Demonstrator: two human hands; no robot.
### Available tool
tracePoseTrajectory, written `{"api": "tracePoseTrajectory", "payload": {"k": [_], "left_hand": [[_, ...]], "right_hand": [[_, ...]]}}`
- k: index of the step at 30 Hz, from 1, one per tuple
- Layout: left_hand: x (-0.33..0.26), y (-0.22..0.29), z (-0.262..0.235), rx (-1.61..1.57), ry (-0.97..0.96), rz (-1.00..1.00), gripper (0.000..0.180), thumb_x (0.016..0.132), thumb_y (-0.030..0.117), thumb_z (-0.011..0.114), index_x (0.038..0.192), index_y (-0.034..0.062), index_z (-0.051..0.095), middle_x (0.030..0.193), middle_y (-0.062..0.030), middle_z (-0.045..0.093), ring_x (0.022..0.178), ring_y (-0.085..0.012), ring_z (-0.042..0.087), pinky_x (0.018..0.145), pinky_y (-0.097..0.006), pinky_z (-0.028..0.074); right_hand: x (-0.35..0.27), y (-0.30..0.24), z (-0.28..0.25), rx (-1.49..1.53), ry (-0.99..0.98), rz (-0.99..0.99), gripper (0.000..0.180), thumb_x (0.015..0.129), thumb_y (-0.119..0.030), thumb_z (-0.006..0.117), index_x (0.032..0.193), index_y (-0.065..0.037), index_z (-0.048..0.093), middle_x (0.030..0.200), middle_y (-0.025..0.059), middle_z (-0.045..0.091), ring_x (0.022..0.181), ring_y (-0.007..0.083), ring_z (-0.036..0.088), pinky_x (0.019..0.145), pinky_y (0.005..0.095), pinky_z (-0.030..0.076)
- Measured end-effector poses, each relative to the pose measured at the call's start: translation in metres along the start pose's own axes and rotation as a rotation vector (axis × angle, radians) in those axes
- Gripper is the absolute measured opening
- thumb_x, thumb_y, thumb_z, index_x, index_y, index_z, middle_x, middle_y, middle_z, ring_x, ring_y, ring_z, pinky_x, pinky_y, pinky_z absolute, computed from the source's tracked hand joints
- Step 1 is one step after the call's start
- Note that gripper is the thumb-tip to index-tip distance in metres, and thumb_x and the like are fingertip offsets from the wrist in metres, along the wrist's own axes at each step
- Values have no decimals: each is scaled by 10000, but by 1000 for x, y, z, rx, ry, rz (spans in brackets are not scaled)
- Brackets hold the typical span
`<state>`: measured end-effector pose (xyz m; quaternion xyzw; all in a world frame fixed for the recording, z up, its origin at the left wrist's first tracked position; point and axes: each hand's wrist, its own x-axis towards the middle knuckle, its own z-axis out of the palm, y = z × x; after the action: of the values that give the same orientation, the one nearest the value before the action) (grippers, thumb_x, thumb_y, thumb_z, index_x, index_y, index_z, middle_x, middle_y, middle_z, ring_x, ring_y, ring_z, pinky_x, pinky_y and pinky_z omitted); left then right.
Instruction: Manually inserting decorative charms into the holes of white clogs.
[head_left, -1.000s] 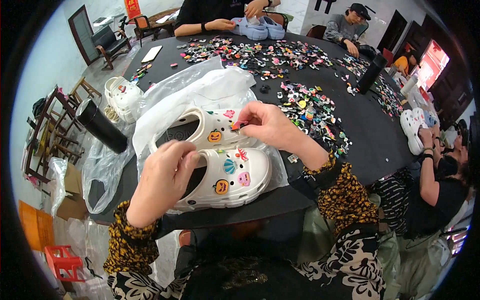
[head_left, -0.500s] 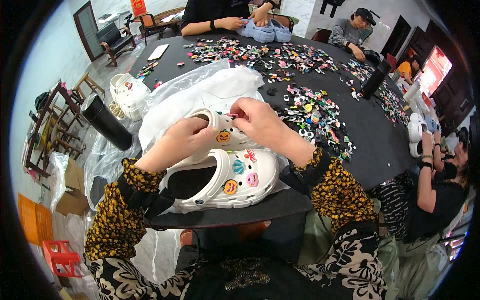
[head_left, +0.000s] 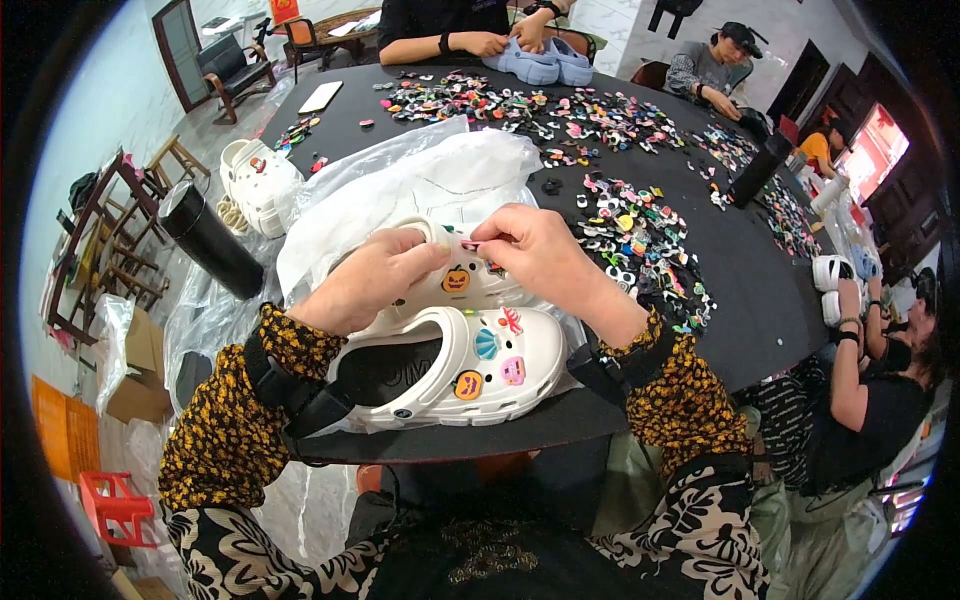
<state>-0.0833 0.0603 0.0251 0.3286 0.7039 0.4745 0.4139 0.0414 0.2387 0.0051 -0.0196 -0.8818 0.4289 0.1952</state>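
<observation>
Two white clogs lie side by side in front of me on the table. Several charms decorate the near clog, among them a pumpkin, a blue shell and a pink piece. My left hand is closed around the far clog, its thumb pressed against the upper beside the foot opening. Pinched between my right thumb and fingers is a small pink charm, at the upper of that far clog. A pumpkin charm sits just below it. My hands partly hide the far clog's upper and heel.
White wrapping sheet and clear plastic lie behind the clogs. A black cylinder and another white clog stand left. Loose charms cover the table to the right and back. Other people sit around, one handling blue clogs.
The view has shifted slightly. My right fingers still pinch the pink charm, now lower against the far clog's upper. My left hand keeps its hold on that clog.
</observation>
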Motion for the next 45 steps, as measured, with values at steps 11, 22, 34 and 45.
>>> {"api": "tracePoseTrajectory", "payload": {"k": [11,22,34,45], "left_hand": [[-3,-2,0,-54,-59,36,313,924,213,532,1080,-33,644,782,19,575,679,-50,490,587,-216,397],[-5,-9,4,-111,-69,87,375,932,225,535,1177,-51,603,950,-34,615,808,-75,529,700,-225,433],[-10,-4,7,-119,-78,84,352,913,218,536,1121,-59,602,826,15,558,691,-41,465,581,-203,365],[-4,-13,3,-75,-91,92,337,945,254,539,1081,-41,628,839,7,578,725,-48,488,613,-213,409]], "right_hand": [[-3,10,3,-165,70,-327,90,810,-45,600,862,0,657,806,169,643,766,333,625,726,420,494],[-3,6,2,26,14,-91,154,820,-17,563,918,44,665,867,194,673,797,285,673,736,354,528],[0,-1,2,-46,-13,-46,177,821,-54,563,898,39,692,879,221,679,815,344,674,758,394,532],[-1,-5,0,-245,-36,-171,156,830,-76,577,868,11,700,875,199,661,863,346,645,809,431,493]]}}
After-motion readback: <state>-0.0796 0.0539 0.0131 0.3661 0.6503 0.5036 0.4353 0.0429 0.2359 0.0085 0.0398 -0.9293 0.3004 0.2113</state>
